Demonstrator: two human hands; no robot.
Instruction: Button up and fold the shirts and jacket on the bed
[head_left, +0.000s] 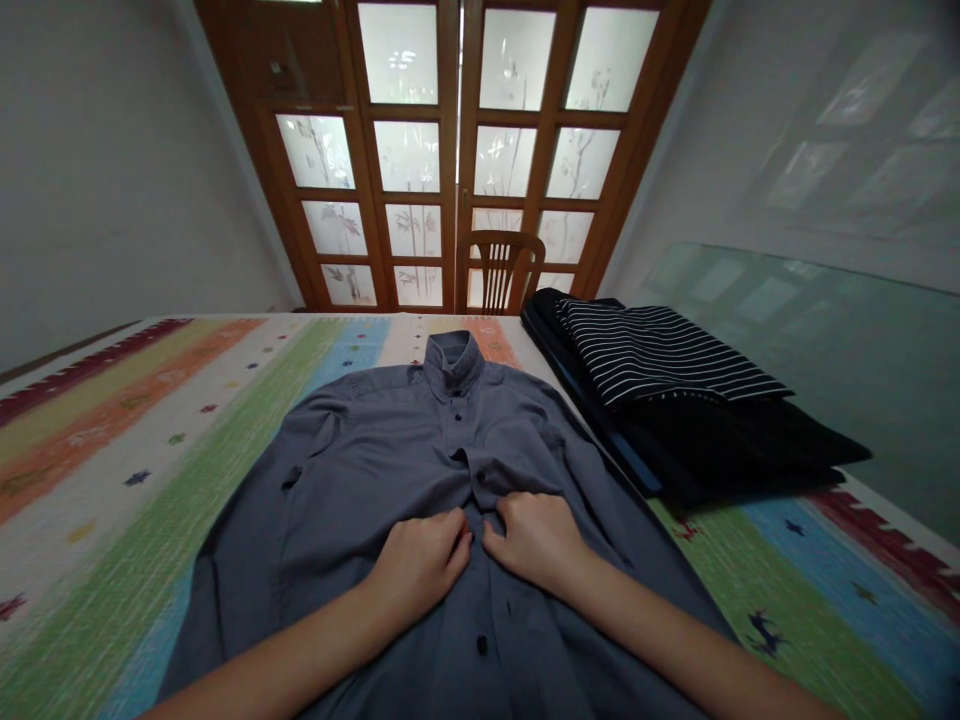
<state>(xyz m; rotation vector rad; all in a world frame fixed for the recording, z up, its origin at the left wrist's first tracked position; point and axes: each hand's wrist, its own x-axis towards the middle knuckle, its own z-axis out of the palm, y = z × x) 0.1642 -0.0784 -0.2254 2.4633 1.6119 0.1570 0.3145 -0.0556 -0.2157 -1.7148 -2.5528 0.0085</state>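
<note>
A grey-blue button-up shirt (pixel 360 450) lies front side up, its collar (pixel 454 362) pointing away from me and its sleeves along the sides. Both my hands are at the middle of its front placket. My left hand (pixel 424 555) is closed, thumb and fingers pinching the cloth at the placket's left edge. Just across from it, my right hand (pixel 536 535) pinches the other edge of the placket. A dark button (pixel 481 645) shows below my hands, beside an open buttonhole. Higher up, buttons near the collar look fastened. The fabric gapes slightly above my right hand.
The shirt rests on a bed or table with a colourful striped cover (pixel 210 440). To the right sits a stack of folded dark clothes (pixel 720 450), with a black-and-white striped garment (pixel 660 350) on top. Beyond the far edge stand a wooden chair (pixel 501 245) and paned doors (pixel 456 150).
</note>
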